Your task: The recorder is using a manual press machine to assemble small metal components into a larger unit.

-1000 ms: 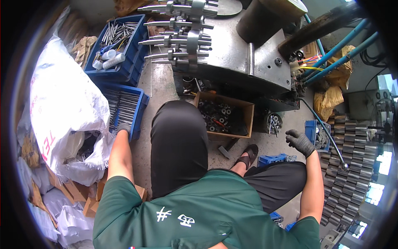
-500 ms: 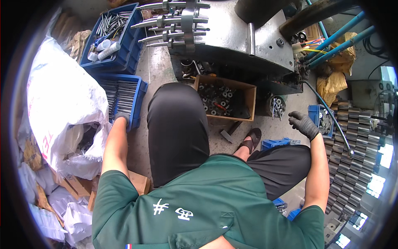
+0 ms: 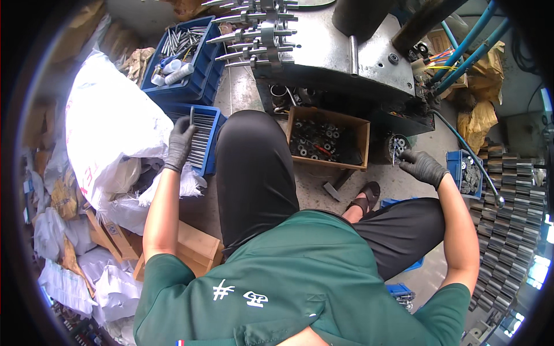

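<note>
Rod gripped in left hand over blue bin, right hand well apart, loosely curled.

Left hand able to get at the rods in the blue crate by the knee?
Probably yes: the left hand is at the blue crate, and rods right of it lie uncovered, though it seems to hold one metal rod.

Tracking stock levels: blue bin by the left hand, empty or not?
Not empty: metal rods lie side by side in the blue bin. How full, cannot tell: the white sack and left hand hide part of it.
</note>
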{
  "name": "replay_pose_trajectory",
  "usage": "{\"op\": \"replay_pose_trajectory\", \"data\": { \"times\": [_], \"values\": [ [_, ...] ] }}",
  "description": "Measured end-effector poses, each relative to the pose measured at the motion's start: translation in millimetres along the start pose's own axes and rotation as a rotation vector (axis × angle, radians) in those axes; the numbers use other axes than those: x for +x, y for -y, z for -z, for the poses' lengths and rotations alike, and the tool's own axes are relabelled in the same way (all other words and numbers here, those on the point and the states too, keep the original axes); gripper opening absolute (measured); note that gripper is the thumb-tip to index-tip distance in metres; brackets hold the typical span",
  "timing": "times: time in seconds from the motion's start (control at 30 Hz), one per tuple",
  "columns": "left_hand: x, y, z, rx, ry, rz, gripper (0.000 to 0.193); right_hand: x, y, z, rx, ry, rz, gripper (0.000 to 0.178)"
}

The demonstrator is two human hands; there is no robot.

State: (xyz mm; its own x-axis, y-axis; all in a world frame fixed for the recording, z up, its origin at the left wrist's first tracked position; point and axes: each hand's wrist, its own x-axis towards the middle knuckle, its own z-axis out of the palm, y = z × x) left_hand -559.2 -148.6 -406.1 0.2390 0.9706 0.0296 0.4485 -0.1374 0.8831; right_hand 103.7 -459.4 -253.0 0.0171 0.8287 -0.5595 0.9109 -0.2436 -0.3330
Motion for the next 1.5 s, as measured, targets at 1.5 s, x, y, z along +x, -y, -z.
{"op": "replay_pose_trajectory", "data": {
  "times": [1.5],
  "values": [
    [23.7, -407.5, -266.5, -1.04, 0.627, 0.259, 0.043, 226.3, 162.7, -113.7, -0.044, 0.1, 0.38, 0.069]
  ]
}}
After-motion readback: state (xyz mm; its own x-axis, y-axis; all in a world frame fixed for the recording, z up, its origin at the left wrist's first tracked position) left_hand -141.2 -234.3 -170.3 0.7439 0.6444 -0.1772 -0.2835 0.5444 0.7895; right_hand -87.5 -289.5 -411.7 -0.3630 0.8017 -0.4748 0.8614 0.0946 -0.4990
